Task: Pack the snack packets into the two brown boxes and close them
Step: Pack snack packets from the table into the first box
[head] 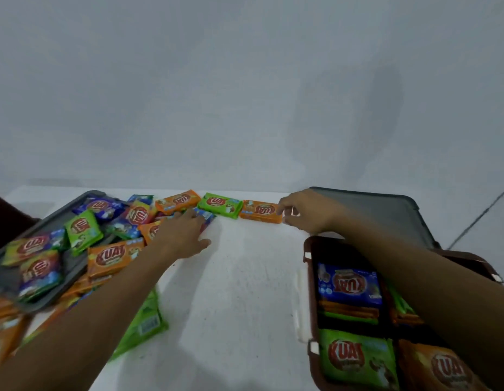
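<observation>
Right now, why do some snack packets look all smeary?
In the head view, the packets at the far left edge smear from blur and wide-angle stretch; the orange packet by the right hand looks sharper; arms cast soft shadows on the white table.

Two hands show, the left hand (185,235) and the right hand (304,211). One brown box (311,306) is in view, with four packets visible on top inside it: one blue, two green, one orange. One grey tray (61,273) holds a loose, blurred heap of packets, too overlapped to count.
</observation>
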